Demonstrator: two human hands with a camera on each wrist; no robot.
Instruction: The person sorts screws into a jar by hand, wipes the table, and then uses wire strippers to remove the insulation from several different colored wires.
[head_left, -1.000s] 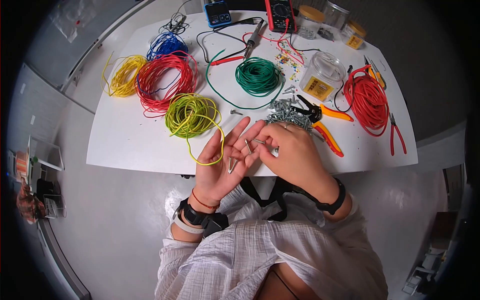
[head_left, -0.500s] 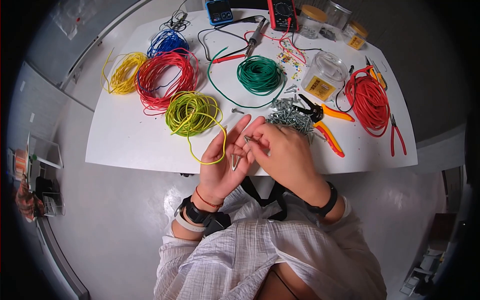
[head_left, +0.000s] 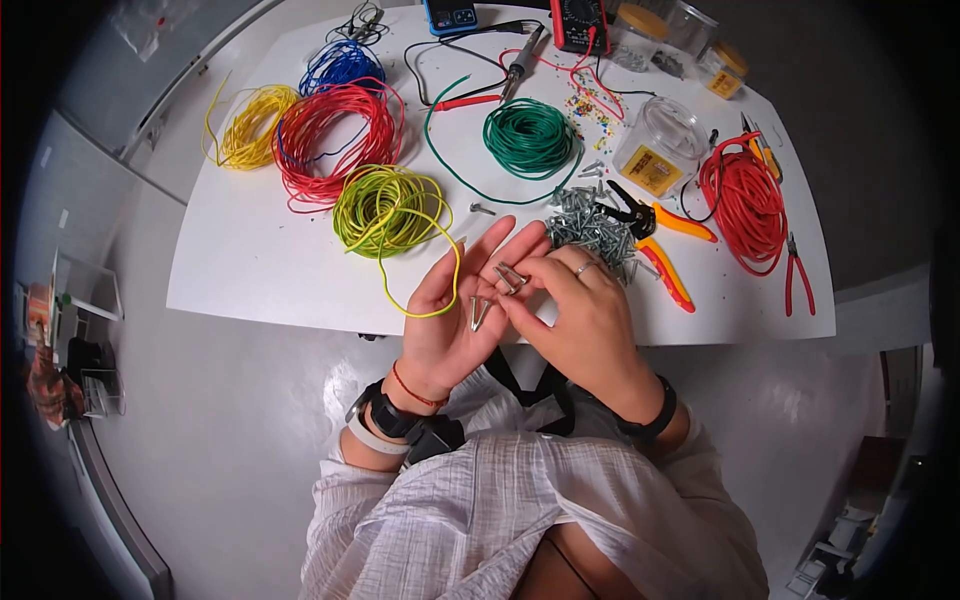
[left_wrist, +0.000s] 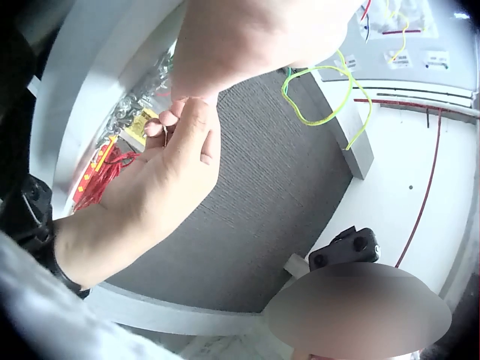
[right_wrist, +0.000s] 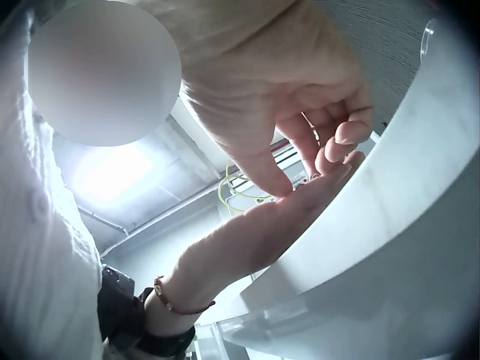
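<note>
In the head view my left hand (head_left: 445,320) lies palm up, fingers extended, over the table's front edge. Two silver screws (head_left: 479,314) rest on its palm, side by side in a narrow V. Two more screws (head_left: 509,279) lie close together across its fingers. My right hand (head_left: 585,310) reaches in from the right, index fingertip right at these screws and thumb over the left palm. In the right wrist view the right thumb (right_wrist: 268,176) touches the left hand (right_wrist: 247,232), apart from the bent fingers. A pile of screws (head_left: 590,222) lies just beyond the right hand.
A yellow-green wire coil (head_left: 390,212) has a loose end looping over the left hand. Wire strippers (head_left: 660,240) lie beside the pile, near an open plastic jar (head_left: 655,150). Green wire (head_left: 528,138), red coils (head_left: 745,215), a soldering iron (head_left: 520,65) and a multimeter (head_left: 580,22) surround them.
The right fingers have shifted screws on the left hand's fingers: two that lay apart now sit close together. Half a second ago right thumb and index pinched there; now they are parted.
</note>
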